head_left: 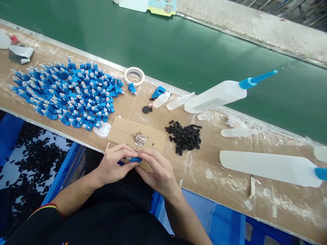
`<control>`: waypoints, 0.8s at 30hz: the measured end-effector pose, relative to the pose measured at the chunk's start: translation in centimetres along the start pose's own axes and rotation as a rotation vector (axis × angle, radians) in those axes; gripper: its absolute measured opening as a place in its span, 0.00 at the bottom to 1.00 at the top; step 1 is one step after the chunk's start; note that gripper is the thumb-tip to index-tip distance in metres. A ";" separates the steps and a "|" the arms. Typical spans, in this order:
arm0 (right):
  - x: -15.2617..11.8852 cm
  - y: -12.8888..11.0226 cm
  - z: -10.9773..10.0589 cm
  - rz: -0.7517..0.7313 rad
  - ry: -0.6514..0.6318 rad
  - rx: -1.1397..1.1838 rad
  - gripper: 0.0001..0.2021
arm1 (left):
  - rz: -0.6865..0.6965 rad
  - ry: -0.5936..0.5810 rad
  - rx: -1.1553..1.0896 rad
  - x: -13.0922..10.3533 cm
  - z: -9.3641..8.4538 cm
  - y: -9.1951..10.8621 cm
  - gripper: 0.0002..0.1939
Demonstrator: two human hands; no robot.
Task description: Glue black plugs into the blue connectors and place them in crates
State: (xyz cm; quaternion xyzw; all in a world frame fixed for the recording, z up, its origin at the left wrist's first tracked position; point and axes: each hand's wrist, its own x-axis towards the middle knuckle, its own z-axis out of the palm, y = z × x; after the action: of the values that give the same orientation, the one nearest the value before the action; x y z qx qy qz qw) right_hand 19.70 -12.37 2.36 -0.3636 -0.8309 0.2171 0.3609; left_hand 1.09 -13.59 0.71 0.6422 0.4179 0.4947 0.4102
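Note:
Between my two hands, just in front of my body, is a small blue plastic piece [135,159]. The fingers of my left hand [114,165] pinch it from the left, and those of my right hand [157,168] grip its right end. Fingertips cover much of the piece. Beyond them lies a cardboard pad [153,136] with a shiny wet glue patch [139,139] on it. A heap of small black parts [186,136] sits to the right of the pad. To the left spreads a large pile of blue pieces with white tips [74,92].
Past the piles stand a tape roll [134,76] and a large white glue bottle [217,97] with a blue nozzle. Another big bottle [268,168] lies at right. A blue bin [51,190] of black parts is at lower left. A green belt [163,51] runs behind the bench.

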 end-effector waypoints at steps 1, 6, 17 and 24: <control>-0.1 0.1 0.4 0.016 0.021 -0.007 0.17 | 0.050 0.003 0.113 -0.1 0.0 0.1 0.12; -1.3 0.3 2.6 0.132 0.219 0.067 0.16 | 0.061 0.014 0.080 -0.7 0.5 -0.4 0.30; -1.5 0.1 2.6 -0.007 0.330 0.011 0.16 | -0.392 -0.155 -0.537 -1.0 0.2 -0.9 0.16; -0.6 0.1 1.7 -0.131 0.117 -0.027 0.13 | -0.325 -0.106 -0.149 -1.4 -1.4 0.1 0.13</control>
State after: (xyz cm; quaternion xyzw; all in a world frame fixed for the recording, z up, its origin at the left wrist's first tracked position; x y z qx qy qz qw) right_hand 18.78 -12.92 0.96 -0.3253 -0.8333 0.1600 0.4173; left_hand -0.47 -14.81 0.67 0.5593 0.4560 0.4169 0.5527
